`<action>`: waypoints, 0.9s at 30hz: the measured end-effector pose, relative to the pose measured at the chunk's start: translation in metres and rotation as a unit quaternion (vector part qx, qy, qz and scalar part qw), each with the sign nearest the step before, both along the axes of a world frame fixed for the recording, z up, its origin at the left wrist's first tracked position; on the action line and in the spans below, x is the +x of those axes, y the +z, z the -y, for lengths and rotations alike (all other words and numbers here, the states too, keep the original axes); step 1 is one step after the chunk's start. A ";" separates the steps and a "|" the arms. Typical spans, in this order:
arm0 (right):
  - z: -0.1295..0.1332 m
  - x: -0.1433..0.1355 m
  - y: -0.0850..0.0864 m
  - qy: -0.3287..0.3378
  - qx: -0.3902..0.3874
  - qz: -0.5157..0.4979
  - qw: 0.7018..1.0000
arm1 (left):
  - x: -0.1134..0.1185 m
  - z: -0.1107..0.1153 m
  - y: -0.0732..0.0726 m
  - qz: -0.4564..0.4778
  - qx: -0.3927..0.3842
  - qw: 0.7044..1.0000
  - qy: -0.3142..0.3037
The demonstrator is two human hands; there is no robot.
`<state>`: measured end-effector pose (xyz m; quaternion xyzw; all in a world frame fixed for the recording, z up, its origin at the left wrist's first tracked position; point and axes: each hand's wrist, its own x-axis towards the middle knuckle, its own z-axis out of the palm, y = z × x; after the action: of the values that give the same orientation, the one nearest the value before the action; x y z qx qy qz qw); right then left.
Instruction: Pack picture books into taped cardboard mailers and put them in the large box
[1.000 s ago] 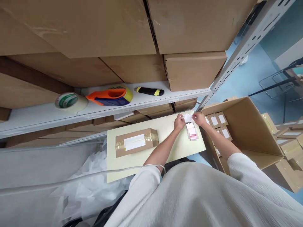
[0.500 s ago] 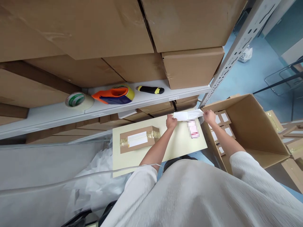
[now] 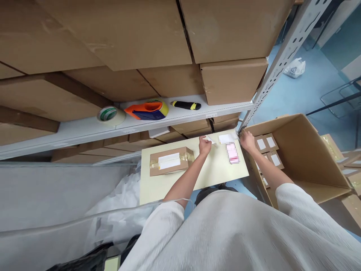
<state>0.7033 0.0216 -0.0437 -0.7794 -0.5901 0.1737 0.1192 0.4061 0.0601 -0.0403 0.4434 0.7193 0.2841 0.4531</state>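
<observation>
White paper scrap (image 3: 211, 139) pinched, my left hand (image 3: 205, 145) is hovering over the table (image 3: 217, 167), right of centre. My right hand (image 3: 247, 141) is sitting beside the white label (image 3: 226, 139) lying there; whether it's gripping, I can't tell. I'm apparently handling loose paper; the next move is probably calling for a light touch. Beyond, a tape dispenser (image 3: 149, 113) is resting on the shelf (image 3: 180, 114), upper centre.

Left hand (image 3: 205, 146): pinches a white slip (image 3: 211, 139) above the cream board (image 3: 214, 173).
Right hand (image 3: 247, 141): at the board's far right corner, beside the open carton (image 3: 316, 150).
White label (image 3: 226, 139): far on the board, between the hands.
Taped box (image 3: 169, 161): left on the board.
Shelf (image 3: 186, 117): tape roll (image 3: 116, 117), orange dispenser (image 3: 146, 110), cutter (image 3: 186, 105), left to right.
</observation>
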 end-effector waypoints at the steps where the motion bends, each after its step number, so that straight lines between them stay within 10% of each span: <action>1: 0.001 -0.010 0.001 0.030 0.009 -0.016 0.999 | -0.002 0.002 0.003 0.011 0.000 1.000 0.006; 9: 0.003 -0.110 0.003 0.209 0.041 -0.174 0.961 | -0.042 0.023 0.033 0.109 0.014 0.994 0.031; 27: 0.001 -0.290 0.067 0.175 0.018 -0.392 0.903 | -0.225 0.072 0.072 0.123 0.141 0.976 0.116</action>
<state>0.4136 0.0201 0.0233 -0.5307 -0.6256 0.4722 0.3224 0.1813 -0.0115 0.0319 0.3776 0.6577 0.4854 0.4350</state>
